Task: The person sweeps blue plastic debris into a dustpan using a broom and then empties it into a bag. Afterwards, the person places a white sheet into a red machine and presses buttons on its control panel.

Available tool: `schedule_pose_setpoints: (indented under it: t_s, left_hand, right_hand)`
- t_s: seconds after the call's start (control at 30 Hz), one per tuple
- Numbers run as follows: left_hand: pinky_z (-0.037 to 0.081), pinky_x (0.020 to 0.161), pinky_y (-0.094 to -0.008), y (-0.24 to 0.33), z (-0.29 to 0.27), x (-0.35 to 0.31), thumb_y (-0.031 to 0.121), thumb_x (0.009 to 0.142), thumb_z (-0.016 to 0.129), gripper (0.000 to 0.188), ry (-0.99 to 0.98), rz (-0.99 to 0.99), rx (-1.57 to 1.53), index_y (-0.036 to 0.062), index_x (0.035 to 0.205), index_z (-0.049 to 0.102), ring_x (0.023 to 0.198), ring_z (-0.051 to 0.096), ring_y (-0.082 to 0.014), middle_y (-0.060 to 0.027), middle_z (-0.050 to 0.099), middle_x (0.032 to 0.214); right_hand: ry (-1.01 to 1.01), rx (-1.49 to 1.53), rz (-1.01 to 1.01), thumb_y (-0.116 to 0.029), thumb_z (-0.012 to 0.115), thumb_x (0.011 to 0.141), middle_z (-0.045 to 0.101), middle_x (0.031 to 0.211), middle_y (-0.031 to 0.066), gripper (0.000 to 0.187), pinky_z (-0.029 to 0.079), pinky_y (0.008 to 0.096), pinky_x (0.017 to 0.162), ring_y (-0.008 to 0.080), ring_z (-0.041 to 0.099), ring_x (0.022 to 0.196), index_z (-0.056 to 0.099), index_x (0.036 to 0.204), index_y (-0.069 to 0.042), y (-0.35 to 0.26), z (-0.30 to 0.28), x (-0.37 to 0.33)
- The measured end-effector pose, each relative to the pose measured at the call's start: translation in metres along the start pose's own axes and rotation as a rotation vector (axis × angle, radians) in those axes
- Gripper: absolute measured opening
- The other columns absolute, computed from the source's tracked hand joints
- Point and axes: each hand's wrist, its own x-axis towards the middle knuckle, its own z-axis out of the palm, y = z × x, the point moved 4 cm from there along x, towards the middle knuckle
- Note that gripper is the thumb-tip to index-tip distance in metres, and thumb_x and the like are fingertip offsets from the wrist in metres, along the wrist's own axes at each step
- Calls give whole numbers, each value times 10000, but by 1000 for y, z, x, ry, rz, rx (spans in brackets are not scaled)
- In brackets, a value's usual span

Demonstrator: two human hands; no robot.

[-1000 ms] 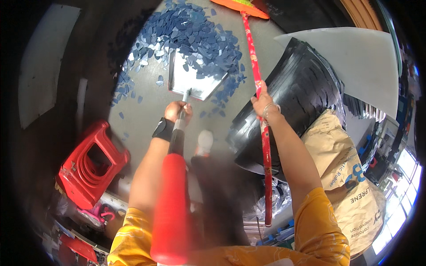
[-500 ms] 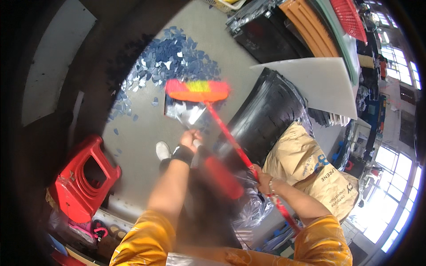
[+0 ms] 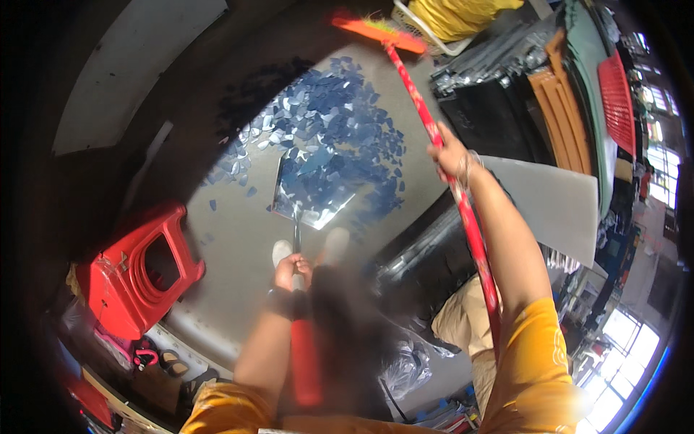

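Observation:
My left hand (image 3: 293, 272) is closed around the handle of a metal dustpan (image 3: 323, 219), below its pan. The handle's red grip (image 3: 306, 365) runs back toward me. Flat on the floor, the pan meets a spread of dark blue cut scraps (image 3: 336, 108), and some lie inside it. Up and to the right, my right hand (image 3: 452, 154) grips the red patterned stick of a broom (image 3: 416, 90). Its orange head (image 3: 379, 35) with red and yellow-green bristles is beyond the scraps, near a white basket; whether it touches the floor I cannot tell.
A red plastic stool (image 3: 137, 271) lies at left. Stacked black and orange sheets (image 3: 499, 119), a pale board (image 3: 546, 202) and a rolled black sheet (image 3: 426, 246) line the right. The white basket (image 3: 434, 32) holds a yellow bag. A brown paper sack (image 3: 463, 318) sits near my right arm.
The broom head has swung away from the dustpan to the far side, past the scraps. My right hand has risen forward with the stick. The dustpan now reaches into the scraps.

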Motion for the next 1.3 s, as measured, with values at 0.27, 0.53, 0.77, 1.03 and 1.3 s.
schedule_pose_setpoints:
  t_s: [0.27,0.53,0.77,1.03,1.3]
  left_hand:
    - [412,416,-188,-5,79,23,41,793,374,181,-169,172,-35,28,612,380,474,418,-104,-43,415,586]
    - [403,407,-201,-3,102,49,72,792,371,179,-69,218,63,59,614,378,454,416,-102,-25,406,545]
    - [344,360,-197,-11,-21,24,293,884,506,317,-167,123,373,88,653,434,377,349,-81,16,391,524]
    - [261,350,-189,44,-142,-16,217,915,449,324,13,137,667,261,1227,373,434,322,-65,7,428,650]
    - [258,345,-166,-4,-117,-64,185,885,509,166,190,242,611,222,958,364,459,348,-64,-18,442,675]
  right_hand:
    - [-18,-534,282,-202,446,862,580,769,204,492,475,412,524,288,597,613,224,1299,-160,49,66,58]
    - [-518,-813,362,-41,605,726,585,926,283,969,448,439,789,393,586,879,-118,1365,-131,125,75,-167]
    - [-383,-488,38,-50,532,759,557,1008,248,727,447,367,796,328,572,943,144,1374,-53,100,-2,-283]
    - [35,-510,-433,5,513,777,498,1143,123,642,412,284,805,191,517,928,246,1360,-26,115,21,-262]
    - [-72,-491,-338,-195,444,882,604,870,134,596,440,346,418,175,519,510,147,1392,-274,-57,79,38]
